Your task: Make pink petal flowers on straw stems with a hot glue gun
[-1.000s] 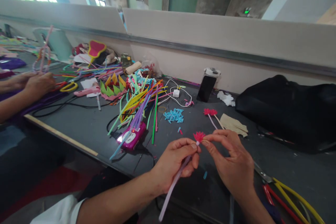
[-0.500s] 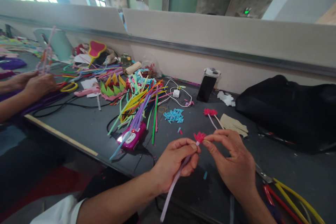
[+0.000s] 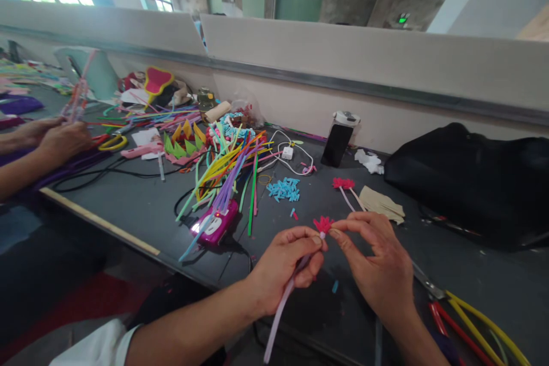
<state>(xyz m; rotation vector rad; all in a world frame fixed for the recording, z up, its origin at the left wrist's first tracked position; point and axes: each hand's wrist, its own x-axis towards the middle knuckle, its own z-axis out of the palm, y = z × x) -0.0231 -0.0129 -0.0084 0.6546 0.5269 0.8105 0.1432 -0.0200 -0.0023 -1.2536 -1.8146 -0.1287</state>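
Observation:
My left hand (image 3: 289,266) is closed round a pale lilac pipe cleaner stem (image 3: 281,311), pinching it just below a pink-red flower head (image 3: 323,224). The stem's loose end hangs down toward the table's near edge. At the right side of the flower, my right hand (image 3: 377,263) pinches with thumb and forefinger at the petals; the fingertips hide exactly what they grip. Beyond it lie two finished-looking pink flowers (image 3: 343,183) on pale stems, beside a folded beige cloth (image 3: 381,204). A small blue piece (image 3: 335,286) rests on the table below my hands.
Pliers with red and yellow handles (image 3: 441,294) lie at right, near a black bag (image 3: 463,183). A bundle of pipe cleaners (image 3: 231,177) covers a purple device (image 3: 217,223); blue cut pieces (image 3: 283,189) sit beside it. At left, another person's hands (image 3: 64,140) work.
The flower head has turned slightly and shifted a little left. My right hand has moved slightly left with it, while my left hand keeps its pinch on the stem.

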